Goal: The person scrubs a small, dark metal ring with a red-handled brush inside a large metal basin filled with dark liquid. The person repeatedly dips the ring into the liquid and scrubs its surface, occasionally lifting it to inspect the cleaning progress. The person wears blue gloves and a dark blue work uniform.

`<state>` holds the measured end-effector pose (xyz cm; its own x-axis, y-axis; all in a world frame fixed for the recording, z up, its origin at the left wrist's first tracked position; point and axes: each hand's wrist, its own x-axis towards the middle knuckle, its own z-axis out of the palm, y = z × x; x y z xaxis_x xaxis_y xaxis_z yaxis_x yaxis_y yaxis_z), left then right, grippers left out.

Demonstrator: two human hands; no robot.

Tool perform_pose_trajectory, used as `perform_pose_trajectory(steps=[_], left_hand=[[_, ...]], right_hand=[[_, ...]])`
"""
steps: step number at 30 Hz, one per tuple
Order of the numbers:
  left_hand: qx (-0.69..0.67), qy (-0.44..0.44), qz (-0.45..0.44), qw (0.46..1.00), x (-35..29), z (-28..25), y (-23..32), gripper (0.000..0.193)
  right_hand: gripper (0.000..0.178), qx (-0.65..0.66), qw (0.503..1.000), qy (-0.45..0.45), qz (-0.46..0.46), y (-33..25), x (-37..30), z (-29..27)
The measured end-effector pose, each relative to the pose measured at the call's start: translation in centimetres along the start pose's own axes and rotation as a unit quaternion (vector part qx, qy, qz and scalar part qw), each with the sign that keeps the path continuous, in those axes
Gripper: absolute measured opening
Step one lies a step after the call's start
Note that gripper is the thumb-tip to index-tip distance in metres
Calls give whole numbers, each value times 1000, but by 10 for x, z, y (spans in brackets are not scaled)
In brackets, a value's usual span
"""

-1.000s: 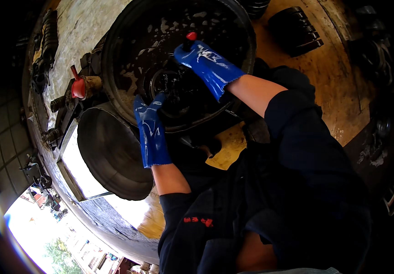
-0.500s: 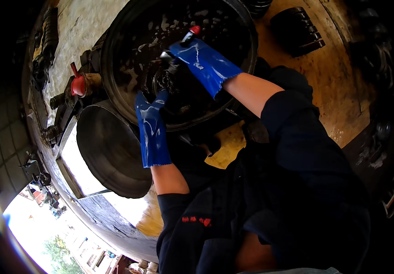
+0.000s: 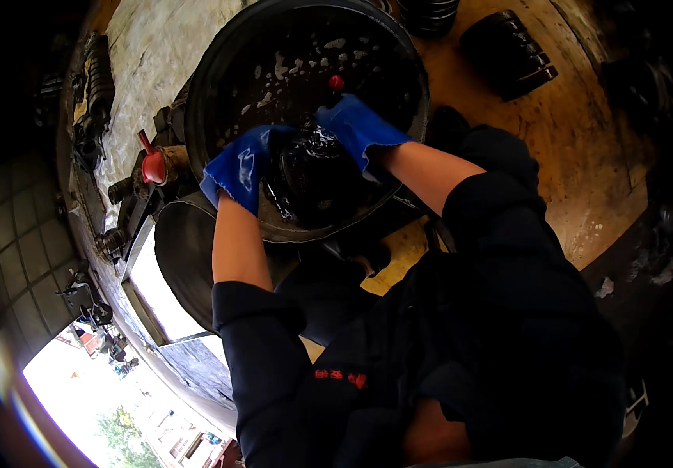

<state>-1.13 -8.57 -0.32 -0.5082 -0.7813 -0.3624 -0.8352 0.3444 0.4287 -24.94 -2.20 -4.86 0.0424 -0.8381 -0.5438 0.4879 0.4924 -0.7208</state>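
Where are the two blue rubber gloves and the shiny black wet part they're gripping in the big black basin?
Left hand in blue rubber glove (image 3: 241, 168), head view, back of the glove.
Right hand in blue rubber glove (image 3: 358, 129), head view, back of the glove.
Shiny black wet part (image 3: 313, 171), head view, its glistening front face.

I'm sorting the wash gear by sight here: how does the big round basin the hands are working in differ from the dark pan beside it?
The round basin holds dark liquid flecked with foam; no liquid shows in the dark pan. Both gloved hands, left hand and right hand, grip a wet black part inside the basin; nothing touches the pan. The basin shows whole, while the left forearm crosses the pan. Both are dark and round.
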Motion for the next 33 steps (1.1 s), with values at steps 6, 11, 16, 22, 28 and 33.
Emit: perform_pose_trajectory(steps=[6, 11, 16, 22, 28, 33], left_hand=[[-476, 85, -241, 842, -34, 17, 68, 62], [-383, 288, -88, 873, -92, 96, 44, 63], [-442, 266, -171, 839, -90, 109, 33, 51], [-504, 249, -178, 808, -90, 111, 39, 46], [-504, 246, -131, 817, -95, 102, 58, 53], [-539, 242, -115, 798, -94, 93, 67, 61]], right_hand=[[29, -194, 969, -69, -136, -51, 3, -25], [35, -195, 973, -39, -120, -83, -13, 8], [39, -378, 905, -173, -93, -81, -51, 39], [28, -457, 863, -169, -129, -52, -41, 66], [36, -375, 916, 12, -142, -68, 20, 33], [38, -245, 950, 10, -191, -19, 35, 1]])
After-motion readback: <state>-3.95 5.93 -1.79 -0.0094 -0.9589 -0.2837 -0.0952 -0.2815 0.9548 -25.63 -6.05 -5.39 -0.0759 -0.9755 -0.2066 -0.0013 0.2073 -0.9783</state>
